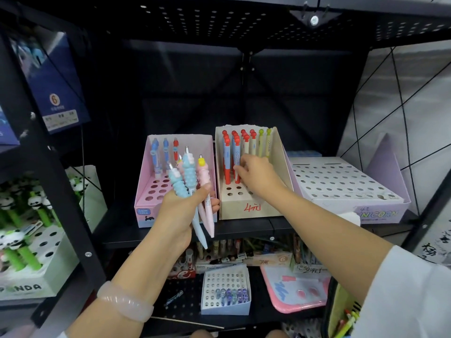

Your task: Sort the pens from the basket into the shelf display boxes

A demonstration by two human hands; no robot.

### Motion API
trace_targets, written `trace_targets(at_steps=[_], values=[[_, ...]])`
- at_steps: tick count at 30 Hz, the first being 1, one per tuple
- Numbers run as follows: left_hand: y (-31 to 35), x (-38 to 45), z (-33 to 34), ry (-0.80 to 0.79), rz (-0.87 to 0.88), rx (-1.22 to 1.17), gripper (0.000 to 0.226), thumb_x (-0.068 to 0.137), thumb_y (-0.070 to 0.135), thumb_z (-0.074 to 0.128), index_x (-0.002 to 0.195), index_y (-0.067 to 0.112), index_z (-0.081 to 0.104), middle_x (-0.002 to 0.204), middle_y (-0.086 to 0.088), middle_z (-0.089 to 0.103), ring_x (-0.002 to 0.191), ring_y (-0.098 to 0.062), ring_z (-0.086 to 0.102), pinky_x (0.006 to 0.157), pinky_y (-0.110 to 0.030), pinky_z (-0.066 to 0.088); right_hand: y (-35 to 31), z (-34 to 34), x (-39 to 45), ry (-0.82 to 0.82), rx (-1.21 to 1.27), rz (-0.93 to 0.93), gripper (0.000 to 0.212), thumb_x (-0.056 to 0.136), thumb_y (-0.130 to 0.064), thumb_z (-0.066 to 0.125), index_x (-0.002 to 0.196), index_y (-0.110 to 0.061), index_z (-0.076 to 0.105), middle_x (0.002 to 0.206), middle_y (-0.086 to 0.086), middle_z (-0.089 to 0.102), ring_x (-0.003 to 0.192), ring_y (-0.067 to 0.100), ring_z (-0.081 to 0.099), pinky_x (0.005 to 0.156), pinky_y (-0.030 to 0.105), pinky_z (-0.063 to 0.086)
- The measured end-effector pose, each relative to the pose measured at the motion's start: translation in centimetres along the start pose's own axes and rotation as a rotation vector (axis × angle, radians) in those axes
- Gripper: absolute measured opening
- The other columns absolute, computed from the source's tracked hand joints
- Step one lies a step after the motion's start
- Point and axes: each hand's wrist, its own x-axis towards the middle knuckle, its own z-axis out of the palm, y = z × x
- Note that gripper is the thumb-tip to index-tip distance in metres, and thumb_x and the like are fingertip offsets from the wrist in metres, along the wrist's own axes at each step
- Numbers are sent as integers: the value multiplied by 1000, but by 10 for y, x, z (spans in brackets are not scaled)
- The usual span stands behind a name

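My left hand (181,212) grips a bundle of several pens (192,186) with bumpy blue and pink grips, held upright in front of the pink display box (146,191). That box holds three pens in its back row. My right hand (258,175) reaches into the cream display box (251,208), marked in red, and its fingers pinch a blue pen with a red cap (236,154) standing among several red-capped and yellow-capped pens. A purple unicorn box (380,213) with bare holes sits to the right.
Black metal shelf frame (70,191) stands on the left, with a panda pen box (26,240) beyond it. The lower shelf carries a small white box with blue pens (225,291), a pink board (295,289) and more pen boxes. A basket edge with pens (346,318) shows at bottom right.
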Motion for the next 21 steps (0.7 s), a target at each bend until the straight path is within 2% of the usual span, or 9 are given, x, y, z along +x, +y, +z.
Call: trace_targets(at_steps=[2, 6, 7, 9, 11, 12, 15, 17, 21], values=[[0, 1, -2, 2, 4, 0, 6, 85, 4, 61, 88, -1, 61, 63, -8, 65, 53, -14, 65, 53, -25, 56, 0, 0, -1, -2, 18, 53, 21, 94, -25, 53, 104, -7, 61, 86, 5, 64, 72, 12, 55, 67, 22, 45], [-1, 0, -1, -11, 15, -16, 2, 85, 3, 61, 85, 1, 62, 59, -5, 67, 54, -13, 66, 52, -23, 55, -10, -10, -9, 175, 205, 109, 15, 91, -31, 57, 88, -17, 59, 69, -6, 57, 62, 5, 54, 56, 16, 41], [-2, 0, 1, -17, 15, -22, 2, 85, 3, 61, 84, 2, 62, 59, -3, 68, 54, -12, 66, 51, -23, 55, -14, -13, -12, 109, 333, 99, 19, 92, -33, 55, 83, -17, 60, 68, -7, 58, 62, 4, 55, 57, 17, 43], [-4, 0, 5, -26, 9, -17, 3, 84, 4, 62, 82, 4, 63, 59, -2, 69, 55, -13, 67, 51, -23, 55, -23, -19, -21, -184, 620, 109, 24, 91, -38, 54, 81, -21, 66, 74, -6, 64, 63, 1, 59, 58, 16, 49], [-7, 0, 9, -36, 6, 4, 2, 83, 7, 65, 83, 5, 64, 62, -3, 70, 57, -15, 68, 55, -26, 57, -28, -22, -29, -407, 726, 93, 24, 90, -40, 56, 81, -22, 69, 79, -6, 67, 66, -2, 61, 58, 12, 49], [-8, 0, 11, -45, 8, 18, 4, 83, 9, 65, 84, 5, 64, 63, -4, 70, 58, -16, 68, 56, -27, 57, -28, -22, -30, -445, 734, 76, 24, 90, -39, 57, 81, -20, 69, 81, -3, 67, 69, 0, 61, 60, 12, 50], [-9, -2, 15, -79, 12, 42, 12, 84, 11, 64, 91, 1, 65, 69, -9, 71, 62, -20, 68, 60, -30, 57, -23, -21, -32, -386, 793, 81, 22, 92, -32, 56, 81, -15, 65, 81, 1, 63, 73, 6, 58, 62, 15, 50], [-8, -3, 16, -89, -4, 22, 14, 86, 10, 62, 94, -2, 63, 71, -12, 71, 62, -22, 68, 57, -29, 57, -17, -25, -31, -292, 851, 130, 21, 95, -30, 51, 85, -15, 63, 80, -1, 63, 72, 7, 59, 62, 18, 50], [-4, -5, 24, -103, -33, 73, 5, 90, 14, 58, 89, 10, 59, 59, -3, 69, 43, -13, 59, 43, -20, 48, 2, -46, -22, -61, 944, 244, 25, 99, -29, 43, 92, -12, 59, 78, 3, 65, 64, 10, 63, 58, 18, 52]])
